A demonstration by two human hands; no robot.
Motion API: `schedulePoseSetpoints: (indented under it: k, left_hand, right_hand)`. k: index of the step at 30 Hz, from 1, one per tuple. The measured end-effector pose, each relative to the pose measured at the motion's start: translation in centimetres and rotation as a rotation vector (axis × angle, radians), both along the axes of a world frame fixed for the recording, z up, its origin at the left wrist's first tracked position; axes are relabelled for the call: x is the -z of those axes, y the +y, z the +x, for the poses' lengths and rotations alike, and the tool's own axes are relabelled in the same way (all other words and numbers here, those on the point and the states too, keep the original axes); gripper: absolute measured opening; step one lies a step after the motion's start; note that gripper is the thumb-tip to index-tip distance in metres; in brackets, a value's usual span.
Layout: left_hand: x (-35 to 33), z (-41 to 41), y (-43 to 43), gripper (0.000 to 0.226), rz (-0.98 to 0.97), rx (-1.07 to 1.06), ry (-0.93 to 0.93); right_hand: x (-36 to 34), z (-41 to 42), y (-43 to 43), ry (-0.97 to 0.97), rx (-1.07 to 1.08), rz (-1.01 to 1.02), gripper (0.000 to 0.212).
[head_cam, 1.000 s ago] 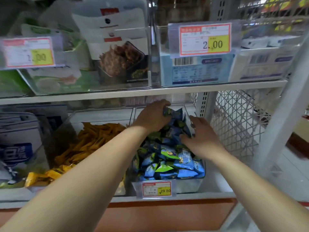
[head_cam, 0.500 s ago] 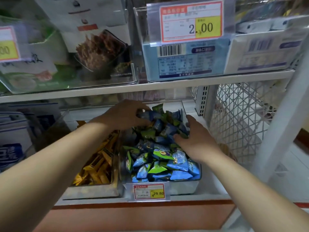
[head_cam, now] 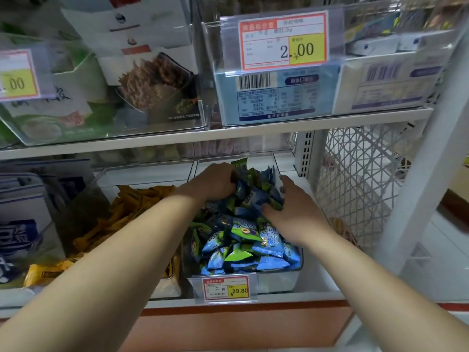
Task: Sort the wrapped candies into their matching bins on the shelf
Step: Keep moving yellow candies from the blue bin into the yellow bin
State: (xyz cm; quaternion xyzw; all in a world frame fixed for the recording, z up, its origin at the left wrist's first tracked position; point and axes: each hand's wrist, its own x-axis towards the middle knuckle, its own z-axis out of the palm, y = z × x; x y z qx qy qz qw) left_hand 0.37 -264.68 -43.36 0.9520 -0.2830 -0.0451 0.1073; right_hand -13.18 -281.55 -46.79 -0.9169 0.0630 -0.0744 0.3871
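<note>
A: Shelf (head_cam: 253, 132) first. What is kept on the lower level, and why?

B: Two clear bins are set side by side, one sort per bin. The left bin (head_cam: 142, 171) is filled with yellow candies (head_cam: 132, 207). The right bin (head_cam: 276, 278) is heaped with blue and green candies (head_cam: 243, 240), so matching wrappers are kept together. A price tag (head_cam: 225, 288) is clipped to its front.

A: Hands?

B: Both are reached into the right bin and held apart, one on each side of the heap. The left hand (head_cam: 215, 181) is curled over the back of the heap, with a few wrappers gripped. The right hand (head_cam: 297, 214) is laid against the heap's right side, fingers mostly straight; nothing is seen pinched.

A: Purpose?

B: The heap is judged to be gathered or searched for strays; which one cannot be told.
</note>
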Motion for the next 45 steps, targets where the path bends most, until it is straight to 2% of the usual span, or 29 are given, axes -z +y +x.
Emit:
schedulePoseSetpoints:
  k: [5,9,11,14,17,20,22,23,24,26,27,29,31,33,36,39,40,42,43,45]
  left_hand:
    - [-0.2,-0.2,1.0,0.035,0.011,0.009,0.065]
    - [-1.2,-1.1,2.2,0.025,-0.125,-0.002,-0.062]
    - [-2.1,-1.8,2.9,0.016,-0.280,-0.065,-0.114]
    - [-3.5,-3.7,3.6,0.014,-0.625,-0.179,-0.145]
    - [-3.9,-6.5,3.3,0.022,-1.015,-0.182,0.041]
    - [-3.0,-9.0,2.3,0.029,-1.209,-0.126,0.265]
    - [-2.5,-9.1,1.6,0.029,-1.300,-0.139,0.368]
    - [-2.2,-8.7,1.4,0.028,-1.304,-0.170,0.362]
    - [-2.0,-7.8,1.2,0.026,-1.221,-0.218,0.268]
    - [-1.7,-5.4,1.4,0.016,-0.767,-0.247,-0.033]
    - [-1.5,-4.4,1.4,0.009,-0.526,-0.220,-0.069]
    - [-1.3,-2.8,1.1,0.027,-0.151,-0.157,0.047]
    - [-1.1,-1.9,0.6,0.042,0.022,-0.120,0.130]
    - [-0.7,-1.5,0.4,0.042,0.017,-0.103,0.141]
    - [-0.2,-1.6,0.9,0.023,-0.102,-0.107,0.097]
    - [-0.4,-2.4,1.7,0.014,-0.247,-0.097,-0.032]
    - [-0.9,-2.8,1.9,0.012,-0.313,-0.112,-0.076]
    - [-2.0,-4.2,2.4,0.014,-0.484,-0.179,-0.144]
    - [-2.7,-5.1,2.6,0.017,-0.594,-0.219,-0.130]
    - [-3.8,-7.4,3.3,0.022,-0.887,-0.255,0.028]
  right_hand:
    - [-0.1,0.0,0.0,0.010,0.002,-0.012,0.083]
    - [-0.5,0.0,-0.2,0.047,-0.011,-0.074,0.086]
    - [-1.1,-0.3,-0.2,-0.004,0.010,-0.174,0.081]
    - [-2.6,-0.8,0.3,-0.256,0.018,-0.300,0.064]
    - [-4.2,-1.2,1.7,-0.383,-0.072,-0.226,0.048]
    - [-4.4,-1.6,3.2,-0.343,-0.201,-0.149,0.041]
    - [-4.2,-1.6,2.9,-0.315,-0.177,-0.100,0.039]
    - [-4.1,-1.4,2.4,-0.319,-0.134,-0.082,0.035]
    - [-3.9,-1.2,1.7,-0.331,-0.082,-0.075,0.028]
    - [-3.6,-0.8,0.1,-0.349,0.011,-0.069,0.015]
    - [-3.4,-0.7,-0.5,-0.354,0.044,-0.066,0.013]
    - [-3.0,-0.6,-1.3,-0.352,0.076,-0.069,0.015]
    - [-2.7,-0.6,-1.5,-0.344,0.069,-0.088,0.016]
    - [-2.5,-0.5,-1.4,-0.326,0.041,-0.110,0.016]
    - [-2.2,-0.2,-0.9,-0.312,0.009,-0.136,0.010]
    - [-2.1,-0.4,-0.3,-0.297,-0.015,-0.119,0.032]
    - [-2.2,-0.6,-0.1,-0.295,-0.018,-0.095,0.036]
    - [-2.5,-0.9,0.5,-0.314,-0.023,-0.037,0.030]
    - [-2.7,-1.1,1.0,-0.340,-0.023,0.004,0.024]
    - [-3.3,-1.6,2.3,-0.418,-0.032,0.096,0.013]
